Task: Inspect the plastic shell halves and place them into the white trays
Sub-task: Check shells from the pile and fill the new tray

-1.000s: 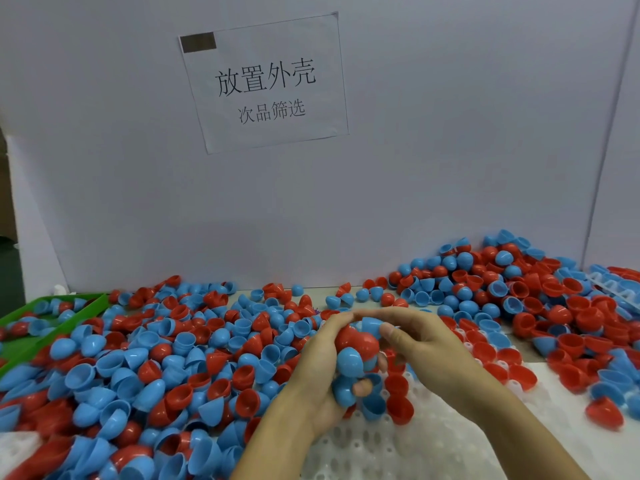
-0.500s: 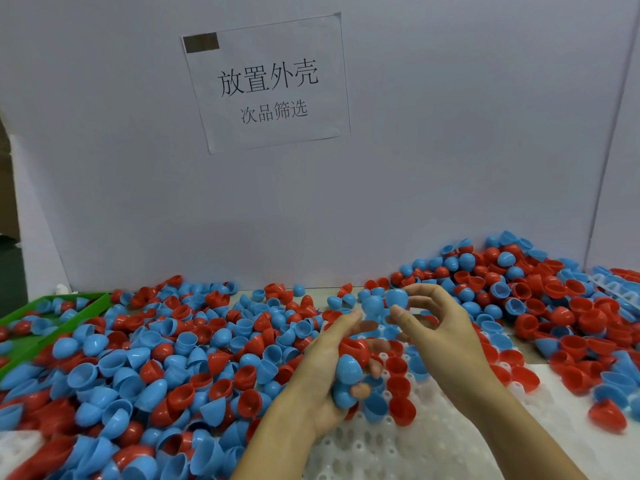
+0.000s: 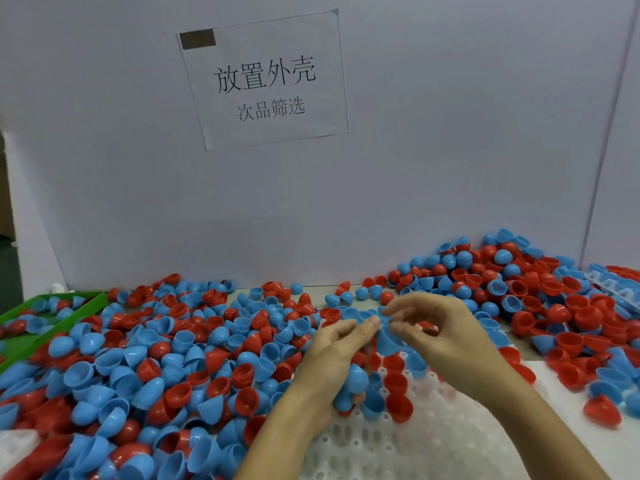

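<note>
The right hand (image 3: 446, 337) has dropped from the far pile and now pinches a blue shell (image 3: 388, 341) between its fingers, against the left hand's (image 3: 332, 362) fingertips; that hand grips several shells (image 3: 351, 382) above the white tray (image 3: 398, 448).

Factory sorting bench: shell heaps (image 3: 145, 355), posted work sign (image 3: 265, 81)

shells (image 3: 145, 358) left, tray (image 3: 398, 445) front, sign (image 3: 265, 81) behind

Left hand (image 3: 332, 362) cupped, fingers curled — right hand (image 3: 446, 337) raised alongside, fingers loosely bent.
</note>
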